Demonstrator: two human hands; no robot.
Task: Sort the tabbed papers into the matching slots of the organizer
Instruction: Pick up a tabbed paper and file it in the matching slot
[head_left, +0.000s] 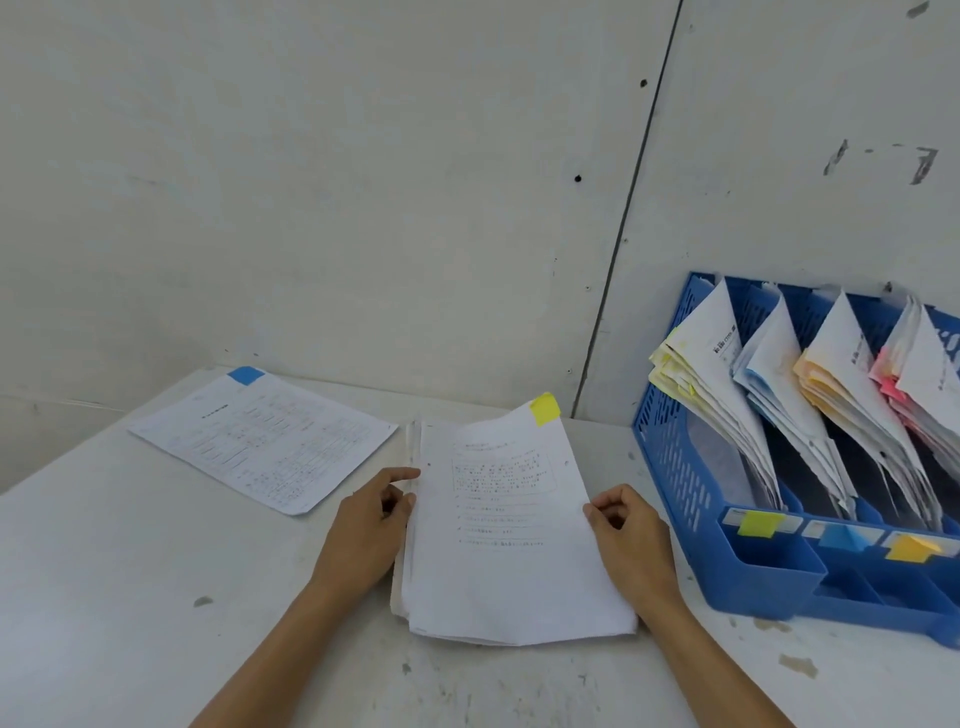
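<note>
At the left of the frame a single sheet (265, 440) with a blue tab (245, 374) at its far corner lies flat on the white desk (130, 597), well apart from the rest. Just right of it, at lower centre, the left hand (366, 525) rests against the left edge of a stack (511, 545) of papers, fingers curled, thumb on the edge of the pile. The top sheet carries printed lines and a yellow tab (545, 409) at its upper right corner, which curls up a little. The right hand (631, 540) pinches the right edge of that top sheet between thumb and bent fingers. At the right of the frame stands a blue organizer (675, 467) against the wall (363, 182), near the stack but not touching it. Its slots hold leaning bundles of papers, from left to right with yellow (675, 374), blue (753, 379), orange (815, 379) and pink (888, 379) tabs. On its front rim sit matching labels: yellow (756, 523), blue (844, 538), orange (911, 548); the rim further right is cut off by the frame edge
</note>
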